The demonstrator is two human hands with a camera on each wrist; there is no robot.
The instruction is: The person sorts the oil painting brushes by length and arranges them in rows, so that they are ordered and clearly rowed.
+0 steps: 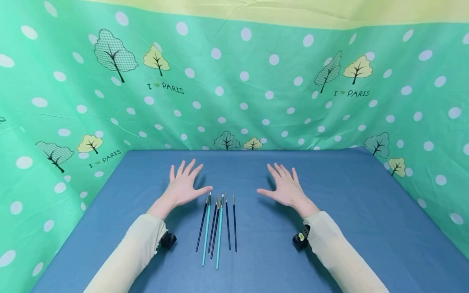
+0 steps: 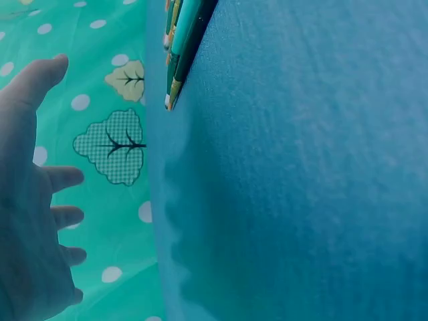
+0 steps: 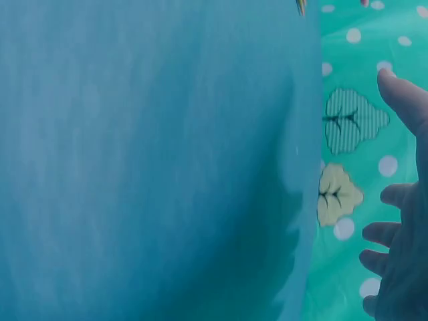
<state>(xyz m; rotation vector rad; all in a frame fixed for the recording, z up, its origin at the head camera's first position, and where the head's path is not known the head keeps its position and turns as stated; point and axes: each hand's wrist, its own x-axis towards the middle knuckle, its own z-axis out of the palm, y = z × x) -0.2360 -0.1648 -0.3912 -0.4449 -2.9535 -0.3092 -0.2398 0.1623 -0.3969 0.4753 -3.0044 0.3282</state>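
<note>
The left hand [image 1: 182,188] and right hand [image 1: 287,188] hover, fingers spread wide, holding nothing, flanking 7 brushes [image 1: 220,232] laid handles-near, presumably for easy reach.

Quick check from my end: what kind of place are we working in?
Probably a makeshift tabletop recording booth: green printed cloth hangs behind and beside a blue-covered table, and black wrist cameras are being worn.

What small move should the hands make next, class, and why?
Probably lower the left hand toward the brushes: it looks nearer them than the right hand does, and both hands are open, empty and raised above the table.
</note>
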